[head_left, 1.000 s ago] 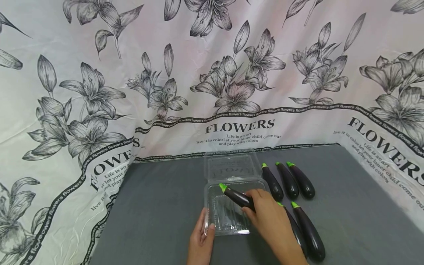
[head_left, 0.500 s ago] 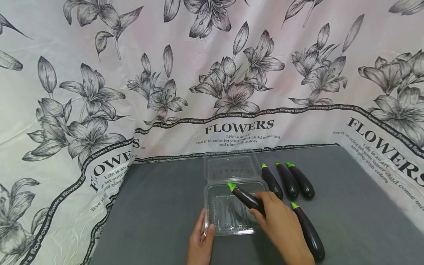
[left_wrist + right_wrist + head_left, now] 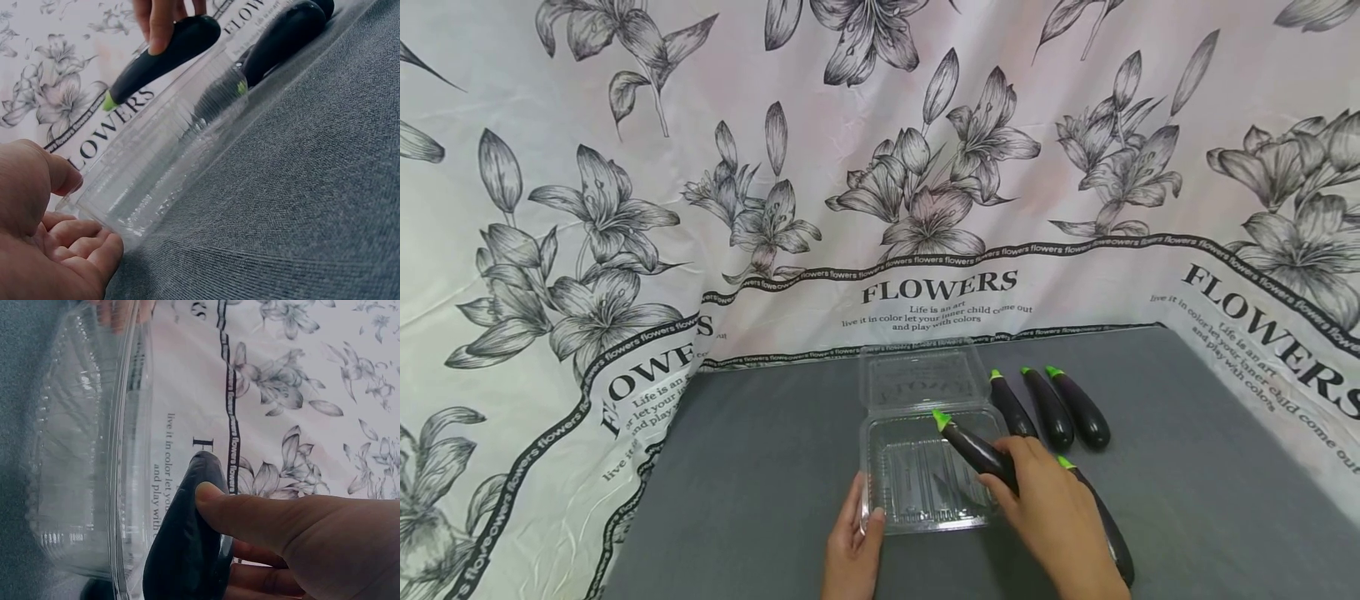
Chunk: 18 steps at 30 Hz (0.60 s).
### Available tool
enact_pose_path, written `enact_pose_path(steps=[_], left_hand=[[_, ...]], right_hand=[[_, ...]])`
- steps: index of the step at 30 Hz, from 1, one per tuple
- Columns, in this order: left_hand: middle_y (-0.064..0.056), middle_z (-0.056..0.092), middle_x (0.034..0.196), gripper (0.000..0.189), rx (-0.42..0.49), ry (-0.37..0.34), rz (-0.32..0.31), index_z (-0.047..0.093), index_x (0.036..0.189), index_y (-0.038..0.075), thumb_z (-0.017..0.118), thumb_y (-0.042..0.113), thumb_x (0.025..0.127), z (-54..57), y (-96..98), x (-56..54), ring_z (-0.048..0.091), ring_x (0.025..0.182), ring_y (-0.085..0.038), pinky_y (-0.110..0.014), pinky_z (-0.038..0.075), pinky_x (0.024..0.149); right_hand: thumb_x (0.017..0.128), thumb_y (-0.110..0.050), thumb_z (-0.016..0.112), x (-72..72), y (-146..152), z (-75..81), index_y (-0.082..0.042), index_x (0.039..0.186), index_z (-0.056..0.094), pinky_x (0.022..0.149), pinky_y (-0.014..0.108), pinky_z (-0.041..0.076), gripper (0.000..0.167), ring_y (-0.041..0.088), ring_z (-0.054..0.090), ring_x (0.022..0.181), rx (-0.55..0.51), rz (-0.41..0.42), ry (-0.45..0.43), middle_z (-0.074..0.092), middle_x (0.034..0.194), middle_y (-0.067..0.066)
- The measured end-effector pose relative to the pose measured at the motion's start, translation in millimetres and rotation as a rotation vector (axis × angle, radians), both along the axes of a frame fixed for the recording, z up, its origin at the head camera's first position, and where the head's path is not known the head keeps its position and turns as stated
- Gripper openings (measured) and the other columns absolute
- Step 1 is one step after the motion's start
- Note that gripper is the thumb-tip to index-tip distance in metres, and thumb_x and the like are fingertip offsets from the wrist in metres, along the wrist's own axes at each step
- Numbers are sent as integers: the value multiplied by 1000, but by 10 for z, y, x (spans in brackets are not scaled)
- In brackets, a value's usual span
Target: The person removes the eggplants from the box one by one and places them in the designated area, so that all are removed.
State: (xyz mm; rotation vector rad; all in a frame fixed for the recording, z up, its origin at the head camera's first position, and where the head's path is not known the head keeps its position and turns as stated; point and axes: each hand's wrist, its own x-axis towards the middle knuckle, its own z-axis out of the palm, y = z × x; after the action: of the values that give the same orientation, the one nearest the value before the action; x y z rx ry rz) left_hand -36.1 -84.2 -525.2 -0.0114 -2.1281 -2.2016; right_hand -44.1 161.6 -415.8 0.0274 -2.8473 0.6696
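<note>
A clear plastic clamshell container (image 3: 917, 479) stands with its lid (image 3: 925, 375) folded back. My left hand (image 3: 853, 546) grips its near left corner, thumb at the rim and fingers curled outside, as the left wrist view (image 3: 56, 231) shows. My right hand (image 3: 1048, 500) holds a dark purple eggplant (image 3: 973, 450) by its thick end, tilted above the container's right side. Its bright green stem end (image 3: 940, 420) points up and left. In the right wrist view the thumb lies along the eggplant (image 3: 187, 550), and the far fingers are partly hidden behind it.
Three more eggplants lie right of the container: the left one (image 3: 1011, 404), the middle one (image 3: 1051, 410) and the right one (image 3: 1081, 408). Another eggplant (image 3: 1108, 529) lies nearer, partly behind my right hand. A flower-printed cloth (image 3: 940, 300) hangs behind the grey tabletop (image 3: 760, 467).
My right hand has drifted right with the eggplant, from over the container's middle toward its right edge, covering more of the near eggplants. My left hand has stayed at the corner.
</note>
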Motion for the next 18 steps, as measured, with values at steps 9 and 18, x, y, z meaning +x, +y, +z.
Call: enact_pose_path(steps=[9, 18], left_hand=[[-28, 35, 165, 65, -21, 8, 9, 33, 163, -5, 62, 10, 107, -2, -9, 5, 39, 147, -37, -11, 42, 103], [-29, 35, 164, 65, 0, 6, 3, 31, 162, -6, 62, 7, 107, -12, -6, -1, 41, 146, -38, -12, 44, 103]], right_hand=[[90, -33, 88, 29, 71, 33, -10, 126, 69, 68, 56, 56, 47, 28, 69, 83, -3, -9, -37, 71, 121, 12], [87, -31, 90, 62, 140, 29, -7, 123, 69, 64, 54, 55, 48, 25, 66, 77, -11, -32, -1, 70, 119, 12]])
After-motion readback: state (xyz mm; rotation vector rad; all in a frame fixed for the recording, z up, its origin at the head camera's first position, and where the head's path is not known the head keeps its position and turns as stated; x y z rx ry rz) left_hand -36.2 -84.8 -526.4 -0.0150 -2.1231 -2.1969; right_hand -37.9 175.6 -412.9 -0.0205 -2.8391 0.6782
